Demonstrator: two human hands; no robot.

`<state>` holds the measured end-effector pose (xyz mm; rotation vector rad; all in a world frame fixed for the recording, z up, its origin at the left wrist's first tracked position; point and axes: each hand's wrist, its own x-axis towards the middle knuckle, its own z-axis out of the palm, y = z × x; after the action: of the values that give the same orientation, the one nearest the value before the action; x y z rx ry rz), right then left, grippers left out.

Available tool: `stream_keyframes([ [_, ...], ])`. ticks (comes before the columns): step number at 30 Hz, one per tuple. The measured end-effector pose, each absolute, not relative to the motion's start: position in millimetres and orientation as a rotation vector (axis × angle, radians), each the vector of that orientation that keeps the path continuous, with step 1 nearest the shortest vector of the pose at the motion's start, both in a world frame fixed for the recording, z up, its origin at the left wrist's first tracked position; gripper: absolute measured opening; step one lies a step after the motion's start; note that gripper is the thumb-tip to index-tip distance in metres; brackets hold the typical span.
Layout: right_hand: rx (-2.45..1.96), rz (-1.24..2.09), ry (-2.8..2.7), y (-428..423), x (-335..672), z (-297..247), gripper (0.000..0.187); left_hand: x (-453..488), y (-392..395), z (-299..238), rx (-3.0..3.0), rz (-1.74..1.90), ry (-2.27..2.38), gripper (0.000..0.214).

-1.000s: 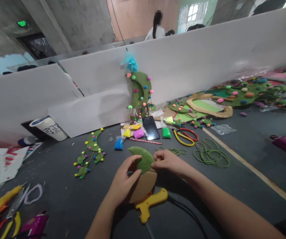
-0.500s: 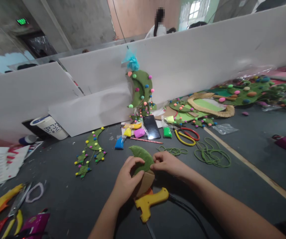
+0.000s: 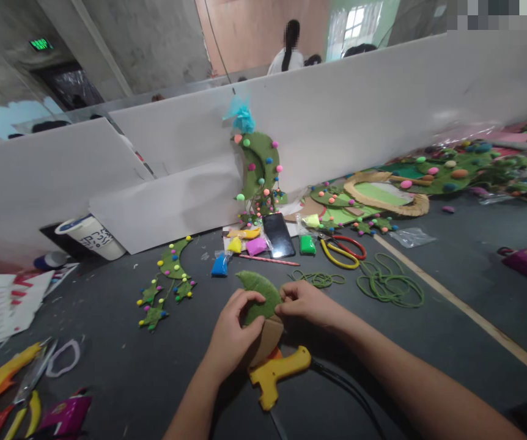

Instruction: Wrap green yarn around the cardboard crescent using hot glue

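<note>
Felt piece: the green felt piece (image 3: 258, 287) is held up in the middle of the table (image 3: 139, 373), well in from the far edge, its pointed tip toward that edge.
Left hand grip: the left hand (image 3: 236, 336) has thumb and fingers clamped on the felt.
Right hand grip: the right hand (image 3: 307, 302) has its fingertips drawn together against the felt's right edge; what lies between them is hidden.
Cardboard: brown cardboard (image 3: 268, 339) shows just below the felt, on the near side.
Glue gun: a yellow glue gun (image 3: 268, 379) lies just nearer than the cardboard.
Cup writing: a white cup (image 3: 92, 238) at the far left corner of the table, tilted, carries dark handwriting too blurred to read.
Wall sign: a lit green sign (image 3: 40, 44) is up beyond the table's far left corner, its letters too small to read.
Phone: a phone (image 3: 278, 235), dark-screened, lies near the far edge, between a pink packet (image 3: 257, 246) and a green packet (image 3: 307, 245).
Scissors: scissors (image 3: 343, 250) with red and yellow handles lie right of the green packet, beside a tangled green cord (image 3: 389, 287).
</note>
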<state>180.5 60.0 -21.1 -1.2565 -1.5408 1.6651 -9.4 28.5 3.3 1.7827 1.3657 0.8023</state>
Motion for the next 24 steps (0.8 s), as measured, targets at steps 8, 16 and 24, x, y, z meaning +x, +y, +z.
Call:
stream_keyframes([
  [8, -1.262, 1.641, -1.563, 60, 180, -24, 0.019, -11, 29, -1, 1.767, 0.785, 1.359, 0.03],
  [16, -1.284, 1.565, -1.595, 60, 178, -21, 0.02, -11, 30, -3, 1.74, 0.805, 1.375, 0.029],
  [24, -1.217, 1.383, -1.663, 64, 178, -26, 0.018, -19, 34, -8, 1.759, 0.928, 1.47, 0.027],
])
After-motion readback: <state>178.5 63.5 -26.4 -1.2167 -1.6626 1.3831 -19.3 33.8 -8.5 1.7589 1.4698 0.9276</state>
